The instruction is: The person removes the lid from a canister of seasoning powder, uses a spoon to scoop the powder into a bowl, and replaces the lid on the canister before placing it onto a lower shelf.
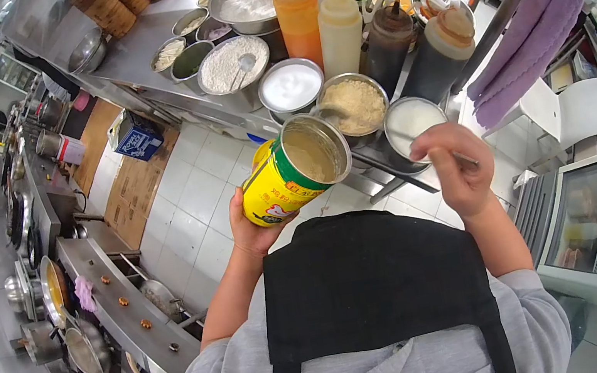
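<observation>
At left, a smooth steel worktop (135, 42) carries a round metal bowl (234, 101) of lumpy white powder with one spoon (246, 62) in it. My left hand (247, 227) is clamped around one yellow-and-green metal tin (272, 191), a cylinder tilted above the tiled floor (188, 180), its open mouth showing beige contents. Just beyond stand three metal pots (267, 105), holding smooth white, crumbly tan and white, with five plastic squeeze bottles (299, 22) behind. At right, my right hand (461, 176) pinches one thin metal handle (467, 159), fingers together.
</observation>
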Tool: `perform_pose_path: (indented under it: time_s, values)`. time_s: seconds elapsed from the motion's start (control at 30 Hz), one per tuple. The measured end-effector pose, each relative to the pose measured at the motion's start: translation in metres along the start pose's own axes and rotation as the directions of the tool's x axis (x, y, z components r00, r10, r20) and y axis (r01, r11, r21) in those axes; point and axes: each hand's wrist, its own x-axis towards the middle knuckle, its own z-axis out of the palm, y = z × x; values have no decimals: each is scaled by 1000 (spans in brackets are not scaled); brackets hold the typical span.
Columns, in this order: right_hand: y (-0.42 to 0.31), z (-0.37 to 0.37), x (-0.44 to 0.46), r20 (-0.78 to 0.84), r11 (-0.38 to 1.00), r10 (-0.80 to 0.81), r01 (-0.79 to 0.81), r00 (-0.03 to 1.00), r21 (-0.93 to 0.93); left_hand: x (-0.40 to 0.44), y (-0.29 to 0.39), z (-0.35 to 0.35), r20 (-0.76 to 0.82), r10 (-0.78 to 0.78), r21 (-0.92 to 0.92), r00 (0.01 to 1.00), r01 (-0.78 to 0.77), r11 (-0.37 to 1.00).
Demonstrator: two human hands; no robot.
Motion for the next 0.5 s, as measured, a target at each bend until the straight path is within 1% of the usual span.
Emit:
perform_pose_path:
  time_s: [0.03, 0.07, 0.1, 0.13, 0.17, 0.2, 0.23, 0.27, 0.3, 0.33, 0.37, 0.4, 0.47, 0.5]
  values:
    - [-5, 1, 1, 94, 1000, -3, 6, 996, -25, 0, 1, 0, -20, 0, 5, 1000, 0, 1000]
    - [-6, 4, 3, 169, 995, -49, 64, 984, -82, 1, 0, 1, -23, -9, 7, 1000, 9, 1000]
    - [-5, 9, 7, 246, 983, -90, 126, 965, -136, 1, 0, 8, 13, 15, 11, 1000, -15, 1000]
    - [-2, 15, 6, 265, 973, -97, 147, 959, -177, 1, 0, 14, 48, 40, 15, 998, -40, 999]
    - [-2, 18, 6, 261, 974, -93, 142, 961, -178, 2, 1, 18, 47, 34, 18, 998, -35, 999]
    - [-2, 21, 5, 306, 988, 58, -10, 950, -156, 2, 2, 22, 78, 70, 57, 994, -75, 996]
    - [-2, 24, 4, 353, 976, 204, -164, 913, -140, 2, 3, 24, 110, 106, 94, 988, -116, 989]
    - [5, 30, -2, 340, 963, 266, -264, 902, -51, 3, 3, 26, 110, 102, 95, 989, -112, 989]
    - [7, 35, -5, 338, 962, 268, -266, 902, -53, 4, 3, 28, 115, 112, 95, 987, -123, 988]
    - [7, 39, -8, 331, 866, 438, -491, 836, 92, 5, 3, 29, 121, 123, 94, 985, -135, 986]
    - [7, 42, -10, 350, 701, 587, -675, 730, 232, 5, 2, 28, 121, 121, 92, 985, -132, 987]
    - [7, 42, -9, 350, 699, 590, -677, 728, 229, 5, 0, 27, 110, 103, 82, 989, -113, 990]
    - [10, 42, -5, 324, 521, 711, -777, 624, 354, 6, -3, 21, 97, 86, 69, 992, -93, 993]
    - [12, 41, -3, 325, 521, 711, -777, 624, 353, 7, -4, 15, 84, 38, 44, 996, -42, 998]
